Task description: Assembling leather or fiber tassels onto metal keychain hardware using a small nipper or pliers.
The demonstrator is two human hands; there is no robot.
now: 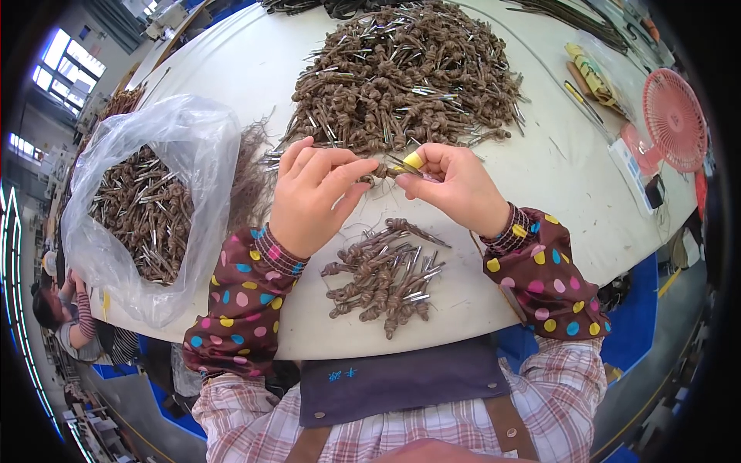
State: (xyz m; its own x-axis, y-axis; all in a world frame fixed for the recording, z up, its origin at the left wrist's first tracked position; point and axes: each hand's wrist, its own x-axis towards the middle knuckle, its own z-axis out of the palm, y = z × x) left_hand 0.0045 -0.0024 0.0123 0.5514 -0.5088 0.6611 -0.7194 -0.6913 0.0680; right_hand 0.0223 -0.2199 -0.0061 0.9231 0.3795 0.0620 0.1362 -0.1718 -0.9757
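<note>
Over the table, my left hand [310,202] pinches one end of a knotted brown cord [378,174] between thumb and fingertips. My right hand [461,190] is closed on small thread snips [402,164], their dark narrow blades against the cord. A yellow piece [414,160] shows at the right index finger; whether it is a finger wrap or part of the snips I cannot tell. Below my hands lies a small pile of knotted cords [382,287] with silvery tips. Beyond them rises a large heap of the same cords [401,77].
An open clear plastic bag [208,147] full of knotted cords stands at left, with loose brown fibres [251,181] beside it. At right are a pink fan [674,119], a white power strip [637,171] and a yellow package [593,76]. Another person [69,316] sits far left.
</note>
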